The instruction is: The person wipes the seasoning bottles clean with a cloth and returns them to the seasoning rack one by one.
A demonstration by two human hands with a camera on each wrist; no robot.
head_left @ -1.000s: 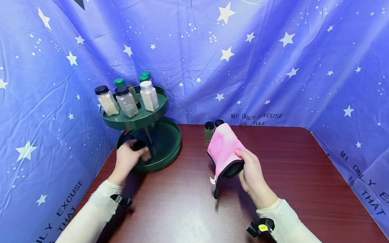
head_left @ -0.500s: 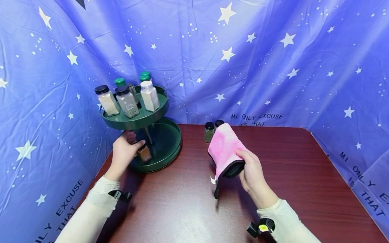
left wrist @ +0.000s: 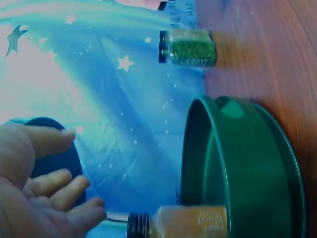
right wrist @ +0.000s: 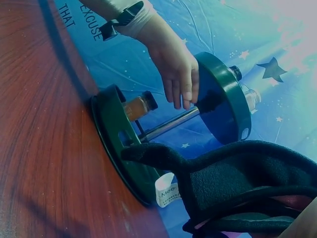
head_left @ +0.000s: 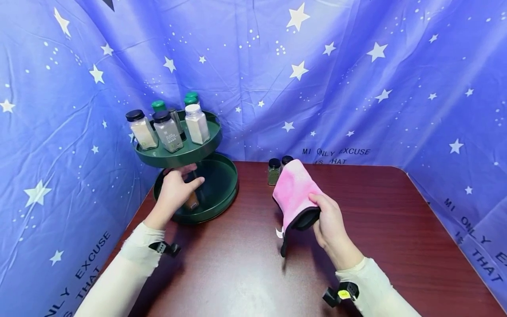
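My left hand (head_left: 177, 190) is between the two tiers of a green turntable rack (head_left: 222, 203), fingers loosely extended and holding nothing. Below it a jar of orange-brown spice (head_left: 192, 202), black-lidded in the left wrist view (left wrist: 190, 221), stands upright on the lower tier, partly hidden by the hand in the head view. My right hand (head_left: 330, 226) grips a folded pink cloth (head_left: 294, 189) with black edging, thumb on top, raised over the table. In the right wrist view the cloth's dark side (right wrist: 233, 181) and a white tag (right wrist: 167, 191) show.
Several jars, among them a black pepper jar (head_left: 168, 133) and a white-capped jar (head_left: 196, 125), stand on the upper tier. A jar of green herbs (head_left: 273, 172) and another black-lidded jar (head_left: 287, 161) are at the table's back edge, the latter partly behind the cloth. Starry curtains surround the table.
My left hand has let go of the spice jar, drawn back to the left, then moved right and over it with its fingers spread. My right hand keeps its grip on the cloth, nearly still.
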